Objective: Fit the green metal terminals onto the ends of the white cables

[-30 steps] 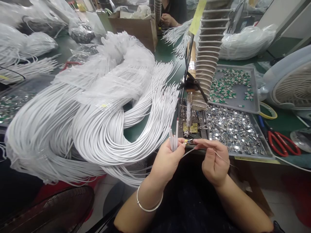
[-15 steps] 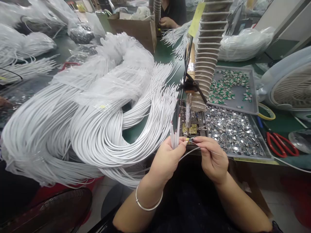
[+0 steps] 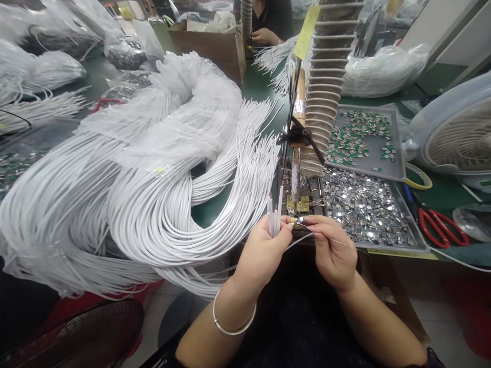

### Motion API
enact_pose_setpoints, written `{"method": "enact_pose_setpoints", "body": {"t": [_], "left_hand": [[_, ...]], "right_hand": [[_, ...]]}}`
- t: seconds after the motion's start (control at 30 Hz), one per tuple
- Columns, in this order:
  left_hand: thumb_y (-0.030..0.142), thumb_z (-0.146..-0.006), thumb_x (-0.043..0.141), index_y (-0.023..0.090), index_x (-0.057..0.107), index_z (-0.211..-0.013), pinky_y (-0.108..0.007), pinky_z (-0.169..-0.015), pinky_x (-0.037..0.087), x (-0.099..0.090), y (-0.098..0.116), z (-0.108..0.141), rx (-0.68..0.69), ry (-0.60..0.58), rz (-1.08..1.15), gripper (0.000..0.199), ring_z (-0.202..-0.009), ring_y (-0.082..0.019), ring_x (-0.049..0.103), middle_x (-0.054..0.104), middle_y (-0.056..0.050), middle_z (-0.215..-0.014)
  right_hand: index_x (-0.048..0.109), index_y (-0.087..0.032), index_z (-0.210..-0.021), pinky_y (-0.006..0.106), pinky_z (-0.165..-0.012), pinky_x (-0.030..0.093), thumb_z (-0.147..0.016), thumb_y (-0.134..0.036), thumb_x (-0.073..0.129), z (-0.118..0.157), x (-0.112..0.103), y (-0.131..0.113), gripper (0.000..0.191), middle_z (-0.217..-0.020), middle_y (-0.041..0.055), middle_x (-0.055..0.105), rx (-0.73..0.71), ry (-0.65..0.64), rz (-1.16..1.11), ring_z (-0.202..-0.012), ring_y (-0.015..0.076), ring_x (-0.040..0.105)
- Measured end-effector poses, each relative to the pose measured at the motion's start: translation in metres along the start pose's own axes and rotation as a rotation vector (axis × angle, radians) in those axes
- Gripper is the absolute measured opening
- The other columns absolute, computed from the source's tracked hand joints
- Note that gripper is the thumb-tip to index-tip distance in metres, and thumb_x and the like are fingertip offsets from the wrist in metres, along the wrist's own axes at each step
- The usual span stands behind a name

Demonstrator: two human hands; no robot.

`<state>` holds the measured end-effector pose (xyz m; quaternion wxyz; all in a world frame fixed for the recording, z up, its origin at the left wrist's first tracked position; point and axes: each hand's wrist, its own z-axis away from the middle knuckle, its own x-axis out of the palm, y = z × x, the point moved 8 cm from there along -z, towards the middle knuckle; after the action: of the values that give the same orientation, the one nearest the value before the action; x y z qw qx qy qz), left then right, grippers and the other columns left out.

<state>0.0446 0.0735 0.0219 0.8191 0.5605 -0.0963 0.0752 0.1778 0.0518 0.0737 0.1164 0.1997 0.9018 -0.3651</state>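
My left hand (image 3: 264, 250) is closed around several white cables (image 3: 274, 217) whose stripped ends point upward. Between its thumb and forefinger is one more white cable (image 3: 299, 240), its end at a small metal connector (image 3: 300, 220). My right hand (image 3: 334, 250) pinches that connector from the other side. A thin wire, seemingly solder (image 3: 337, 240), runs through the right fingers. Just above the fingertips, a soldering iron (image 3: 295, 176) with a wooden handle is clamped tip down over a small yellowish block (image 3: 303, 203). The exact joint is too small to make out.
A large bundle of white cables (image 3: 153, 220) in plastic covers the left. A ribbed duct (image 3: 324, 87) hangs beside the iron. At right lie a tray of metal connectors (image 3: 421, 240), a tray of green-ended parts (image 3: 399, 153), red-handled scissors (image 3: 441, 227) and a fan (image 3: 460, 128). A co-worker's hand (image 3: 264, 37) shows behind.
Both hands hold nearly the same pose, the connector turned slightly between the fingertips. The whole view has shifted a little. At far left, another person's fingers have gone out of sight.
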Motion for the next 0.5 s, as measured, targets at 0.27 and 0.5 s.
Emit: {"method": "enact_pose_setpoints", "body": {"t": [0.27, 0.5], "left_hand": [[0.031, -0.075, 0.064, 0.014, 0.064, -0.083, -0.022, -0.054, 0.035, -0.0003, 0.0026, -0.0004, -0.005, -0.018, -0.08, 0.019, -0.05, -0.007, 0.038, 0.046, 0.006, -0.053], [0.028, -0.075, 0.063, 0.013, 0.062, -0.084, -0.021, -0.055, 0.035, 0.0008, 0.0083, -0.0025, 0.005, -0.021, -0.043, 0.016, -0.051, -0.006, 0.04, 0.05, 0.005, -0.059]], "right_hand": [[0.06, -0.021, -0.095, 0.036, -0.075, 0.056, -0.085, -0.008, 0.048, -0.0004, 0.0017, 0.0008, 0.02, -0.093, 0.0074, 0.068, 0.007, 0.01, -0.013, -0.088, 0.0188, 0.066], [0.059, -0.021, -0.096, 0.037, -0.076, 0.056, -0.085, -0.008, 0.048, -0.0046, 0.0031, 0.0004, 0.02, -0.095, 0.0075, 0.067, 0.002, 0.033, -0.026, -0.089, 0.0188, 0.066]]}}
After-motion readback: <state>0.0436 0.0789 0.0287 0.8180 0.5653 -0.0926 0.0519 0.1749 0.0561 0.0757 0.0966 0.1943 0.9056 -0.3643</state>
